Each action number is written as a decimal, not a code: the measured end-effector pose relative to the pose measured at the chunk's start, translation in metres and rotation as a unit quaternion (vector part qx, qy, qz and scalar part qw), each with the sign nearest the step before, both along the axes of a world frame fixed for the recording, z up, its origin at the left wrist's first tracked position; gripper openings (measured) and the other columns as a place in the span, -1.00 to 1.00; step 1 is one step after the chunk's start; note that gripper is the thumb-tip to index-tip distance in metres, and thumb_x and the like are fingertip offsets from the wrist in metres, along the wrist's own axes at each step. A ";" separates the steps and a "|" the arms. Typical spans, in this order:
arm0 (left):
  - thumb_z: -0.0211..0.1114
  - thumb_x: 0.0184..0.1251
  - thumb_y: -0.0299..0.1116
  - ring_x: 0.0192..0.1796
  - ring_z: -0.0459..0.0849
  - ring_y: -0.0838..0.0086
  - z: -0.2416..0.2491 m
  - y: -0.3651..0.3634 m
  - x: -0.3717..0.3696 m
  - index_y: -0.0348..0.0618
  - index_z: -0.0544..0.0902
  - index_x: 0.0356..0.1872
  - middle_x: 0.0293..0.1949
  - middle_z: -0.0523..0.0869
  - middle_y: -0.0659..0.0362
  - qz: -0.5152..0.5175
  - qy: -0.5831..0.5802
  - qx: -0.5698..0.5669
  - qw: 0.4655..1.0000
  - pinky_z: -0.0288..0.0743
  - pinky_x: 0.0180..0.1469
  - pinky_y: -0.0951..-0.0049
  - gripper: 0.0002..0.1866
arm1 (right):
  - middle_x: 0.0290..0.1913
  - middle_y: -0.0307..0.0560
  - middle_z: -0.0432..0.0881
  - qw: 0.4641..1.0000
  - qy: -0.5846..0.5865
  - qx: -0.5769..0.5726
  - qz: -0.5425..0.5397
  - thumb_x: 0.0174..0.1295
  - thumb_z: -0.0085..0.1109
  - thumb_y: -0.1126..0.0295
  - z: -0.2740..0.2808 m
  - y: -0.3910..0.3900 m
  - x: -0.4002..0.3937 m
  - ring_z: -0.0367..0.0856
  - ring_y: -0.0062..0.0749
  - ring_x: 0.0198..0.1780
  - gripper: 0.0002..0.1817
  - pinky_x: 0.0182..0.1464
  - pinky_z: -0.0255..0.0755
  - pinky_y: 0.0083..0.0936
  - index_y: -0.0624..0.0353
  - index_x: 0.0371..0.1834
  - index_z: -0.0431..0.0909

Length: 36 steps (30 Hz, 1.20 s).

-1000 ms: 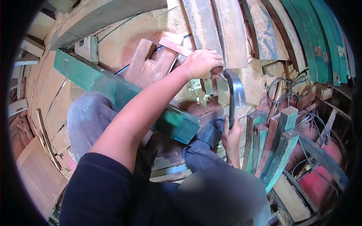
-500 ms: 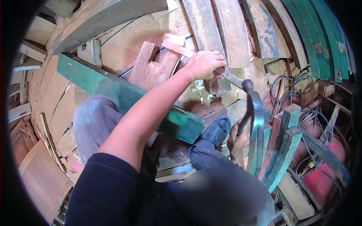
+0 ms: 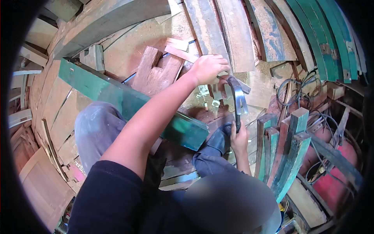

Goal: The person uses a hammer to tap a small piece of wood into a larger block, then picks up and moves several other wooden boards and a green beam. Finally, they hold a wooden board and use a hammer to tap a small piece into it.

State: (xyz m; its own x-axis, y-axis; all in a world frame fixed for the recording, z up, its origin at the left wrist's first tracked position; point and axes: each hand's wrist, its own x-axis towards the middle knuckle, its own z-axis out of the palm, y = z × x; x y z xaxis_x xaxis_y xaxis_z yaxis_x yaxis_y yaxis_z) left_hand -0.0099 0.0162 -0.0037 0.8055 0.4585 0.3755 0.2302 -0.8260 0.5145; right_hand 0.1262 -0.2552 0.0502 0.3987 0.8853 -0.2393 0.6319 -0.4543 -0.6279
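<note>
R hand [image 3: 239, 138] gripping hammer [image 3: 237, 97] handle, head raised by L hand [image 3: 208, 68], L hand fisted around a thin rod [image 3: 240, 84] over wood scraps, green plank [image 3: 117, 93] across lap, shoe [image 3: 220, 136] just beside R hand, cables [image 3: 296, 91] to right

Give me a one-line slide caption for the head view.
Right hand grips a dark metal claw hammer while the left hand holds a thin metal tool above a green-painted wooden beam.

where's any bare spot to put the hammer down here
Barest patch: the sawdusty boards between the green plank and notched block. Crowded: the cables and upright green pieces right of the hammer, held by the right hand.
</note>
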 end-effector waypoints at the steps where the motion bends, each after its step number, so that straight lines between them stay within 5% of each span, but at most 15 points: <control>1: 0.57 -0.13 -0.16 -0.10 0.66 0.38 -0.001 0.004 -0.001 0.02 0.67 -0.26 -0.25 0.64 0.30 -0.001 0.009 -0.003 1.000 0.62 -0.08 0.34 -0.62 | -0.53 0.25 0.56 1.000 0.010 0.008 0.000 0.42 0.15 0.42 0.006 0.000 -0.002 0.62 0.14 -0.50 -0.86 -0.44 0.40 -0.13 0.27 -0.13 0.48; 7: 0.57 -0.11 -0.15 -0.10 0.66 0.38 -0.001 0.000 0.000 0.01 0.67 -0.28 -0.26 0.63 0.29 -0.009 0.004 -0.007 1.000 0.62 -0.11 0.35 -0.64 | -0.54 0.14 0.59 0.991 0.039 0.085 -0.099 0.40 0.16 0.43 -0.002 -0.023 -0.014 0.63 -0.01 -0.53 -0.84 -0.41 0.47 -0.22 0.32 -0.13 0.59; 8: 0.57 -0.10 -0.15 -0.10 0.66 0.38 -0.001 0.000 0.000 0.01 0.67 -0.28 -0.27 0.63 0.29 -0.009 -0.001 -0.002 1.000 0.62 -0.11 0.35 -0.64 | -0.53 0.14 0.60 0.994 0.022 0.100 -0.047 0.41 0.15 0.41 0.000 -0.019 -0.011 0.65 -0.07 -0.51 -0.80 -0.39 0.49 -0.22 0.33 -0.05 0.58; 11: 0.56 -0.09 -0.15 -0.11 0.66 0.39 -0.001 0.002 0.001 0.02 0.67 -0.28 -0.27 0.63 0.29 -0.012 -0.001 0.008 1.000 0.61 -0.10 0.36 -0.65 | -0.56 0.14 0.57 0.996 0.028 -0.049 -0.064 0.43 0.16 0.34 0.001 0.000 -0.012 0.63 0.03 -0.52 -0.79 -0.44 0.42 -0.19 0.26 -0.05 0.54; 15: 0.55 -0.06 -0.15 -0.10 0.66 0.39 0.003 -0.002 0.001 0.03 0.67 -0.30 -0.27 0.63 0.31 -0.015 0.037 -0.019 0.999 0.61 -0.08 0.35 -0.68 | -0.55 0.15 0.58 0.995 0.055 -0.006 -0.087 0.43 0.17 0.35 0.035 0.004 -0.024 0.61 0.08 -0.53 -0.80 -0.43 0.42 -0.23 0.28 -0.11 0.55; 16: 0.55 -0.05 -0.14 -0.10 0.66 0.39 0.003 0.000 0.001 0.03 0.67 -0.31 -0.27 0.63 0.31 -0.018 0.031 -0.013 0.999 0.61 -0.08 0.35 -0.69 | -0.64 -0.08 0.46 0.993 0.040 0.077 -0.078 0.49 0.08 0.27 0.028 -0.003 -0.027 0.46 -0.41 -0.61 -0.75 -0.50 0.31 -0.38 0.27 -0.20 0.52; 20: 0.50 0.08 0.04 -0.01 0.67 0.37 0.007 0.006 0.003 0.03 0.72 -0.19 -0.17 0.69 0.30 -0.020 0.105 -0.061 0.992 0.60 0.01 0.32 -0.61 | -0.63 -0.27 0.46 0.989 0.056 0.103 -0.094 0.51 0.06 0.24 0.021 -0.018 -0.028 0.42 -0.61 -0.61 -0.72 -0.55 0.26 -0.53 0.24 -0.25 0.49; 27: 0.45 0.01 0.35 0.08 0.69 0.23 0.009 0.037 0.019 -0.04 0.80 -0.09 -0.05 0.75 0.12 -0.044 0.152 -0.166 0.973 0.58 0.12 0.18 -0.33 | -0.58 -0.33 0.41 0.902 0.326 0.048 -0.280 0.53 0.06 0.17 0.013 -0.033 -0.045 0.33 -0.71 -0.59 -0.69 -0.53 0.23 -0.63 0.23 -0.17 0.48; 36: 0.48 0.08 0.28 -0.07 0.73 0.14 0.011 0.047 0.022 0.02 0.72 -0.10 -0.22 0.77 0.06 -0.063 0.119 -0.261 0.956 0.55 0.02 0.20 -0.42 | -0.61 -0.39 0.24 0.862 0.370 0.096 -0.332 0.60 -0.04 0.21 0.018 -0.036 -0.041 0.17 -0.77 -0.67 -0.71 -0.67 0.09 -0.69 0.15 -0.26 0.34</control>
State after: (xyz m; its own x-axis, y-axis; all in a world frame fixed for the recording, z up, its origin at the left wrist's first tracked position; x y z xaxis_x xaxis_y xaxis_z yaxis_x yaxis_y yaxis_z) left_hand 0.0119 0.0628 0.0071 0.9006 0.4274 -0.0787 0.3079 -0.4998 0.8096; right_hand 0.0848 -0.2916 0.0680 0.6344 0.5720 -0.5200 -0.3331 -0.4047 -0.8516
